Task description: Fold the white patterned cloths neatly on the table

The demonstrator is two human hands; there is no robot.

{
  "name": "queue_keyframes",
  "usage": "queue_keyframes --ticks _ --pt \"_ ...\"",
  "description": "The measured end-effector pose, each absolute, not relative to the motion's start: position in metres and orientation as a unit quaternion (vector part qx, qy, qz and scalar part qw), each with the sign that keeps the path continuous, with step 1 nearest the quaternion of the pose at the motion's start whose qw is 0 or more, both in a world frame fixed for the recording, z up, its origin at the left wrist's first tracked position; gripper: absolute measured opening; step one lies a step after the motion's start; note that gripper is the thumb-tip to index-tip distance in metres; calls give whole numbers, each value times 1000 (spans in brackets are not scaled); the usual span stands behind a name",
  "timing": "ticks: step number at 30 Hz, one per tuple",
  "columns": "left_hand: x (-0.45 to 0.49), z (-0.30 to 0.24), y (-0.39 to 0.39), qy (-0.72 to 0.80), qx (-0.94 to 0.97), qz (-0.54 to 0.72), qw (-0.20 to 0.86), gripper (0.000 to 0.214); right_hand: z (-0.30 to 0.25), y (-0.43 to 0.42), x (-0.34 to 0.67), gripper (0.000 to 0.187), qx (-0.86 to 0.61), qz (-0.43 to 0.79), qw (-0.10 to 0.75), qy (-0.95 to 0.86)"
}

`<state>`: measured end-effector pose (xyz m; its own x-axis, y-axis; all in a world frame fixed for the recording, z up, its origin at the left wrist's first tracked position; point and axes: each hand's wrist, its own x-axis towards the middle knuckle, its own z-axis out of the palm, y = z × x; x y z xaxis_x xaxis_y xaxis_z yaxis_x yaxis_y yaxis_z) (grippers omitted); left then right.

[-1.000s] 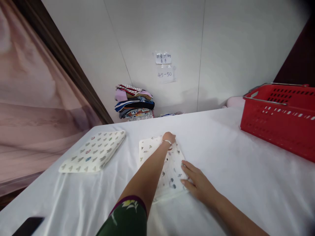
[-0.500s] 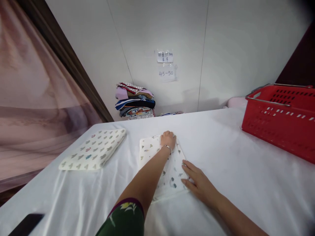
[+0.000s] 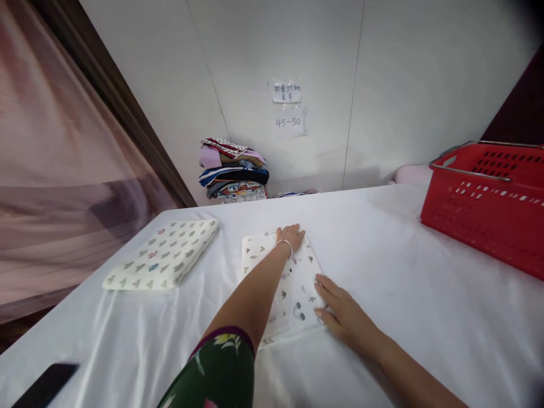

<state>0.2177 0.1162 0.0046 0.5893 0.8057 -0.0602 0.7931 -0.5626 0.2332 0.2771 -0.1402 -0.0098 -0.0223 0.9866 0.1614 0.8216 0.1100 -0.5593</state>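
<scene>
A folded white cloth (image 3: 304, 294) with small grey and green prints lies flat in front of me. My left hand (image 3: 292, 235), with a bracelet at the wrist, rests on the cloth's far right corner, fingers stretched out over it. At the cloth's right edge lies my right hand (image 3: 340, 309). Its thumb and fingers are apart, and their tips touch the edge. My left forearm covers part of the cloth. A second folded cloth (image 3: 165, 255), cream with grey cloud-like prints, lies to the left.
A white sheet covers the table (image 3: 374, 243). At the right stands a red basket (image 3: 488, 215) with metal handles. A dark flat object (image 3: 46, 385) lies front left. Beyond the far edge is a stack of folded fabrics (image 3: 233, 170). A pink curtain (image 3: 76, 187) hangs at left.
My left hand's fingers have straightened a little and shifted slightly on the far right corner. My right hand has hardly moved. The camera view has shifted slightly.
</scene>
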Motion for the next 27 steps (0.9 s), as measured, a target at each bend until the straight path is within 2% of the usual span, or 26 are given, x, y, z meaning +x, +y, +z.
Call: queue_keyframes --ticks 8,17,24,27 --pt "236 -2 122 504 854 16 127 47 -7 -139 277 51 -656 148 240 -700" --pt "207 26 121 473 866 41 156 47 -19 -138 281 49 -633 118 259 -720" --pt "151 11 27 342 930 23 135 60 -11 -138 281 50 -634 146 244 -719" --pt "137 1 -9 295 945 30 138 62 -6 -139 281 48 -624 178 265 -713"
